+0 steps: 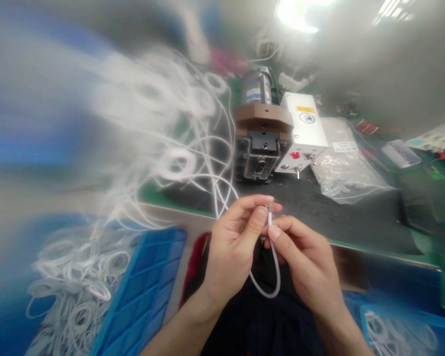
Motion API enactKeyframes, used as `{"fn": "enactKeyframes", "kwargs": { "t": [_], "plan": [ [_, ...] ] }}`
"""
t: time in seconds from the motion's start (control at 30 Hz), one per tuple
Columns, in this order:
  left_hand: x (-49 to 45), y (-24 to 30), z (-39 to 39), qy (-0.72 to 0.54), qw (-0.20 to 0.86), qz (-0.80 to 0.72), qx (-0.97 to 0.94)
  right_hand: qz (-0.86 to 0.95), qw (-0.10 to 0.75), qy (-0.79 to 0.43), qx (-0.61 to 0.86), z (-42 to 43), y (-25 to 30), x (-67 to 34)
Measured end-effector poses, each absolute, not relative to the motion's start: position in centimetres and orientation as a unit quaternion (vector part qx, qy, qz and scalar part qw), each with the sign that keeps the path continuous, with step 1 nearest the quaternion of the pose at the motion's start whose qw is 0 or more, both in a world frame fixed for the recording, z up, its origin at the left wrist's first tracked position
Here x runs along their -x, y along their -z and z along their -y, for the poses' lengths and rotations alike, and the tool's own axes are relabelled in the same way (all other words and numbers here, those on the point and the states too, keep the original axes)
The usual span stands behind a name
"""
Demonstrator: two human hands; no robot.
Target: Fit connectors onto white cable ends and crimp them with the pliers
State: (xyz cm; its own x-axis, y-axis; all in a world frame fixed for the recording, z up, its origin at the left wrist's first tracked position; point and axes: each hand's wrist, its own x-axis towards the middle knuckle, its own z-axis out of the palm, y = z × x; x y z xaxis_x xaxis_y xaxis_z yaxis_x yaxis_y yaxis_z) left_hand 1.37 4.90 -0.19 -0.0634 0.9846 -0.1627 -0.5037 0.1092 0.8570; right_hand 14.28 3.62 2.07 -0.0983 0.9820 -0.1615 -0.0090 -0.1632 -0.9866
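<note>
My left hand (234, 242) and my right hand (304, 262) meet just in front of the bench edge, both pinched on the end of a thin white cable (270, 220). The cable's tip stands upright between my fingertips. Below my hands the cable hangs in a small loop (272, 291) over my lap. A small bench machine (263, 143) with a motor on top and a white control box (304, 131) with a red lamp stands on the dark mat straight ahead, about a hand's length beyond my fingers.
A tangle of coiled white cables (163, 143) covers the bench at the left. A blue crate (96, 287) at the lower left holds several more coils. A clear plastic bag (346, 173) lies right of the machine. Another blue crate (400, 331) sits at the lower right.
</note>
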Motion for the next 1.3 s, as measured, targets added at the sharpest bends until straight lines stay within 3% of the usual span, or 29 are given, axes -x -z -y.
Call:
{"fn": "enactKeyframes", "kwargs": {
  "t": [0.2,0.4,1.3],
  "plan": [
    [-0.5,1.2,-4.7,-0.622,0.567,-0.469,-0.267,0.325,0.475,-0.671,0.468,-6.3,-0.8,-12.9],
    [0.8,2.1,-3.7,-0.651,0.506,-0.516,-0.233,0.210,0.495,-0.701,0.468,-8.2,-0.2,-10.7],
    [1.4,2.9,-3.7,-0.638,0.507,-0.529,-0.236,0.189,0.510,-0.688,0.480,-9.5,0.3,-10.1]
  ]
}}
